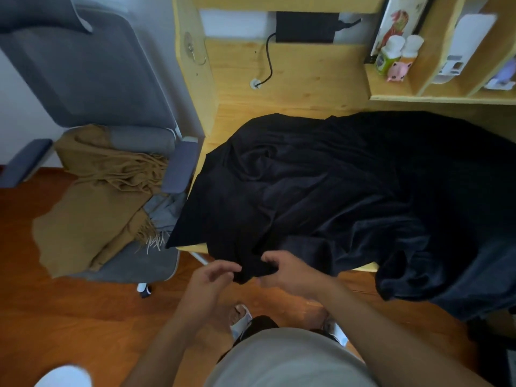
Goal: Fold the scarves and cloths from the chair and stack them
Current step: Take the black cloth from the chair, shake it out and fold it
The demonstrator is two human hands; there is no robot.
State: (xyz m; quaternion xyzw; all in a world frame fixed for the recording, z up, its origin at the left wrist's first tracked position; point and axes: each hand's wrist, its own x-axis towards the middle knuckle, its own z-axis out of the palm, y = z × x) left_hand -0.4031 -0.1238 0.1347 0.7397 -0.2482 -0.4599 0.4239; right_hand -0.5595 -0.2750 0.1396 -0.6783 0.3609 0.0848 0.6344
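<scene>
A large black cloth (335,185) lies crumpled across the wooden desk (293,88), its right part hanging over the front edge toward the floor. My right hand (290,272) grips a bunched fold of this cloth at the desk's front edge. My left hand (209,277) is just left of that fold, fingers loosely curled, fingertips at the cloth's edge; whether it pinches the fabric is unclear. A tan fringed scarf (95,202) drapes over the seat of the grey office chair (83,79) on the left, with a grey cloth (164,210) partly under it.
Desk shelves at the back right hold bottles (391,54), a pink toy (398,71) and a picture. A black cable (268,60) runs down to a socket in the desk back. Wooden floor lies below, with my feet in white slippers (240,319) beside the chair's wheel.
</scene>
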